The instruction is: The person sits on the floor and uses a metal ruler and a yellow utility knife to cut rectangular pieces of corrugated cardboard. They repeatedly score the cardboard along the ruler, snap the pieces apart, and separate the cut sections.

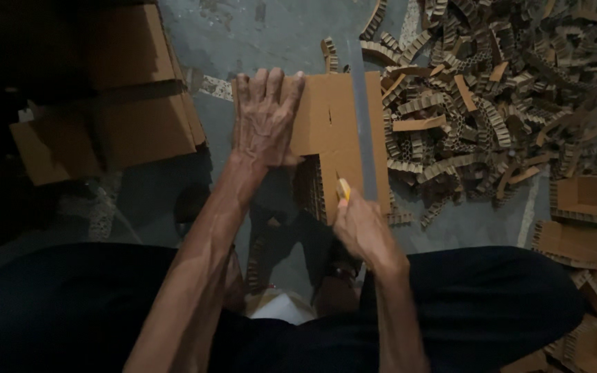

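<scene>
Left hand lies flat on the cardboard piece; right hand's grip closes on a yellow-handled knife at its near edge.

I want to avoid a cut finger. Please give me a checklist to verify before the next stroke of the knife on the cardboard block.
1. Left hand flat on the cardboard block: ok.
2. Left fingers away from the straight metal strip: ok.
3. Right hand closed on the yellow-handled knife: ok.
4. Blade tip position: cannot tell, hidden.
5. Cut strips piled away from the block: ok.
6. Light: not ok, dim.
</scene>
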